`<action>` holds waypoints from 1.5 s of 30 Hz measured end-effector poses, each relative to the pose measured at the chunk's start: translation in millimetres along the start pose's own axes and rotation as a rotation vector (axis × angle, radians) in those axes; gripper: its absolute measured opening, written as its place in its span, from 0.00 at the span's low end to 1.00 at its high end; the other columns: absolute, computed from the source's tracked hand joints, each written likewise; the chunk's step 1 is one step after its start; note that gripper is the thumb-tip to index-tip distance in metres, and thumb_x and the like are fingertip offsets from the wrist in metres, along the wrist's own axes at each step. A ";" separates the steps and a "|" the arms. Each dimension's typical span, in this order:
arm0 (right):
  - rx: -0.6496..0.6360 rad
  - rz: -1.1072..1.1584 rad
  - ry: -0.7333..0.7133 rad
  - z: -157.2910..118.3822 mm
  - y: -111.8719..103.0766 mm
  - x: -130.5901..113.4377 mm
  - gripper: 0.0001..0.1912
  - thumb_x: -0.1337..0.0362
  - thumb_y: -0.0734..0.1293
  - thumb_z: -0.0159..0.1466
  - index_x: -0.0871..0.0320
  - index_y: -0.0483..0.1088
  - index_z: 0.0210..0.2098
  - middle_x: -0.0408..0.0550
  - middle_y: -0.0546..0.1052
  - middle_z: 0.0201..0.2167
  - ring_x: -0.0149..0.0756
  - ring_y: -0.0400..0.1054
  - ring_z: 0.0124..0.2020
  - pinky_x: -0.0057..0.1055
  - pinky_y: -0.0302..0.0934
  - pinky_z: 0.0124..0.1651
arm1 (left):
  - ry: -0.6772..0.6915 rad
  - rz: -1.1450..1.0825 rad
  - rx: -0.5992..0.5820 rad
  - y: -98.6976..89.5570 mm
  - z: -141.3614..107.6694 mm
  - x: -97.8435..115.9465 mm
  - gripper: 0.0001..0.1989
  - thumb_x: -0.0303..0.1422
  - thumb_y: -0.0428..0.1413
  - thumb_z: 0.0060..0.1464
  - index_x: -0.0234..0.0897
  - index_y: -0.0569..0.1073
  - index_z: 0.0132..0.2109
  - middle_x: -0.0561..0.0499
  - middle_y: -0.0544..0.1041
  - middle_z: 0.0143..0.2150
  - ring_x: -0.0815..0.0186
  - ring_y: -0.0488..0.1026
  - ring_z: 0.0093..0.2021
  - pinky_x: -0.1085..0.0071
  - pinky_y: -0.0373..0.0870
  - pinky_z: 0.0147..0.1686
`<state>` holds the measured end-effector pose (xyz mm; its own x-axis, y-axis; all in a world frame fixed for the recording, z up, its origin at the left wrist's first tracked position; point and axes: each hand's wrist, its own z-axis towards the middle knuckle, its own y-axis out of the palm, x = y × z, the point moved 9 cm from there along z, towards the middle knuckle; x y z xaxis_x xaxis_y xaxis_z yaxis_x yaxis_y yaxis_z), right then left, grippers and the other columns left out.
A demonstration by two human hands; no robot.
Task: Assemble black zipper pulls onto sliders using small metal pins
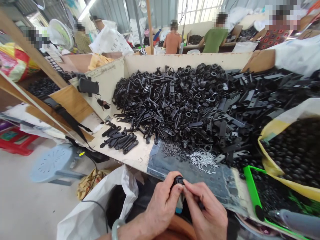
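My left hand (162, 196), with a pale bangle at the wrist, grips a small black ribbed part (179, 180) between thumb and fingers. Close against it on the right, my right hand (206, 208) pinches at the same part's edge; whatever else its curled fingers hold is hidden. Both hands are just in front of the table's dark mat (165, 163). Silver pins (203, 160) and small dark pieces (171, 149) lie in piles on that mat. Behind them rises a large heap of black plastic parts (175, 103).
Several black handles (122, 140) lie on the table's left. A green tray (252, 193) and a yellow-edged sack of black balls (268, 156) stand at right. A white sack (85, 213) hangs open below left, near a blue stool (53, 163). Several people sit in the background.
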<state>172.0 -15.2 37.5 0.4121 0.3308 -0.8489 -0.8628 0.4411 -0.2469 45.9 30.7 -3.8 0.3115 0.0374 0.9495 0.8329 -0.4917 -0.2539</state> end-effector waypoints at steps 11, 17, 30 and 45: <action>0.011 -0.116 -0.132 -19.5 -13.1 -37.5 0.06 0.68 0.67 0.69 0.56 0.78 0.42 0.42 0.76 0.27 0.28 0.69 0.23 0.21 0.66 0.27 | 0.092 -0.014 -0.020 11.7 -30.7 10.7 0.24 0.49 0.41 0.70 0.38 0.67 0.58 0.56 0.67 0.27 0.66 0.65 0.28 0.71 0.61 0.31; 0.009 -0.185 -0.146 -35.0 -15.8 -45.9 0.05 0.65 0.67 0.69 0.56 0.76 0.41 0.42 0.80 0.28 0.28 0.74 0.24 0.19 0.69 0.31 | 0.158 -0.026 -0.015 12.1 -48.9 17.0 0.22 0.50 0.43 0.69 0.38 0.68 0.56 0.55 0.69 0.30 0.67 0.66 0.29 0.72 0.61 0.31; -0.039 -0.206 -0.235 -44.9 -9.9 -64.1 0.04 0.65 0.66 0.70 0.54 0.74 0.41 0.41 0.81 0.28 0.28 0.76 0.24 0.18 0.69 0.29 | 0.180 0.007 0.012 6.1 -67.6 24.7 0.20 0.47 0.42 0.70 0.39 0.69 0.52 0.55 0.69 0.31 0.68 0.65 0.29 0.72 0.59 0.31; -0.164 0.535 0.371 -57.5 35.4 -2.5 0.12 0.54 0.69 0.68 0.52 0.63 0.41 0.36 0.72 0.23 0.30 0.71 0.19 0.26 0.68 0.24 | 0.109 -0.217 -0.084 5.7 -69.6 3.8 0.25 0.50 0.42 0.70 0.36 0.68 0.58 0.58 0.63 0.24 0.70 0.62 0.25 0.75 0.61 0.27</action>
<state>123.6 -48.4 4.1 -0.1872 0.1470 -0.9713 -0.9655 0.1544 0.2095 20.0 -32.5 11.2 0.0746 0.0580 0.9955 0.8325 -0.5532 -0.0301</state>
